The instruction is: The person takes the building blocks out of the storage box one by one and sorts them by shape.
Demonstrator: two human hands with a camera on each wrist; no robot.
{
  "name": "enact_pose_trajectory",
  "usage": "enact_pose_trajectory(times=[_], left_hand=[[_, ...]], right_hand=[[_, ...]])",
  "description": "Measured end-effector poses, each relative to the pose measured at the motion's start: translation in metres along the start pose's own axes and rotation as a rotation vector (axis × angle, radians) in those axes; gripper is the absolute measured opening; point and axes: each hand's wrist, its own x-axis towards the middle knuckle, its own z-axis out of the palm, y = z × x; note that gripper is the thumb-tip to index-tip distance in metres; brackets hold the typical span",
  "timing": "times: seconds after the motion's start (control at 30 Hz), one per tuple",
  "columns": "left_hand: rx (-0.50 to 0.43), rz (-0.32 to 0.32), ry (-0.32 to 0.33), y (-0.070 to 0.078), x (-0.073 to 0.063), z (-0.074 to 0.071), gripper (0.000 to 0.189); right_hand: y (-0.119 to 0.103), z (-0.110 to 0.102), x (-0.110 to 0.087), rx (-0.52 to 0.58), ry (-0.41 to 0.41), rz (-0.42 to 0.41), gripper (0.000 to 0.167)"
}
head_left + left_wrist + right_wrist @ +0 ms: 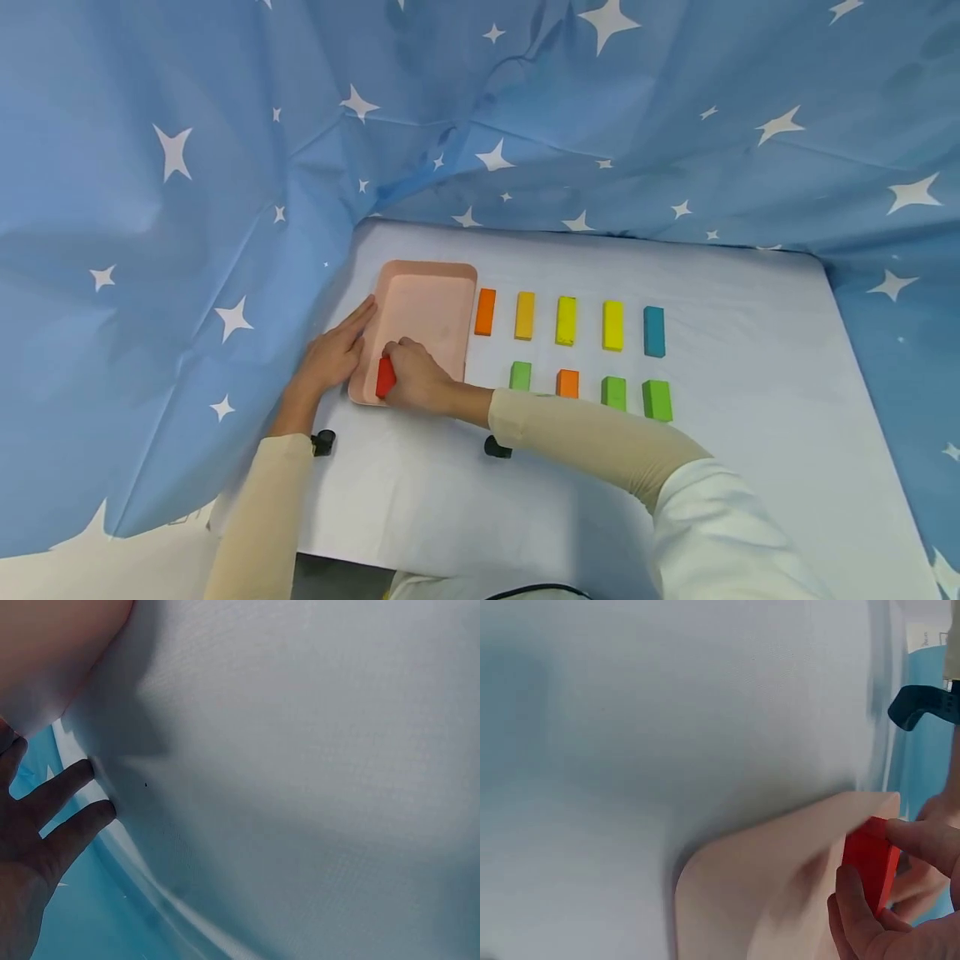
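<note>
A red block [385, 378] is in the near left corner of a pink tray [431, 268]. My right hand [418, 379] pinches it between thumb and fingers, as the right wrist view shows with the red block [869, 862] against the tray's wall. At the tray's left side my left hand [330, 358] rests with its fingers straight, fingertips by the rim. In the left wrist view the left hand [37, 832] has its fingers spread, close to the tray's underside edge.
Right of the tray stands a far row of blocks: orange [485, 312], light orange [524, 316], two yellow [566, 321] and blue [654, 332]. A nearer row holds green blocks [657, 401] and an orange one [567, 384]. Blue star-patterned cloth [525, 108] hangs behind the white table [750, 350].
</note>
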Motion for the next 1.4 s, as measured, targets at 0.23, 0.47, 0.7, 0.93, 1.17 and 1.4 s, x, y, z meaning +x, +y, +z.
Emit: enact_pose_trajectory(times=[0.23,0.47,0.7,0.93,1.17,1.4], left_hand=[[-0.015,-0.004,-0.027,0.0,-0.001,-0.002,0.061],[-0.019,0.006,-0.04,0.001,-0.002,-0.005,0.062],[-0.022,-0.003,-0.041,0.0,-0.003,-0.006,0.062],[-0.019,0.012,-0.034,0.0,-0.001,-0.003,0.061],[-0.019,0.015,-0.013,0.001,0.0,-0.003,0.062],[-0.006,0.022,-0.014,-0.002,0.0,-0.002,0.061]], right_hand=[[0.016,-0.032,-0.028,0.064,-0.008,0.048,0.06],[0.046,-0.069,-0.055,0.167,0.056,0.08,0.057],[0.076,-0.086,-0.069,0.141,0.11,0.131,0.056],[0.096,-0.074,-0.067,0.108,0.09,0.209,0.059],[0.102,-0.057,-0.06,0.084,0.058,0.202,0.055],[0.101,-0.044,-0.056,0.061,0.024,0.203,0.054]])
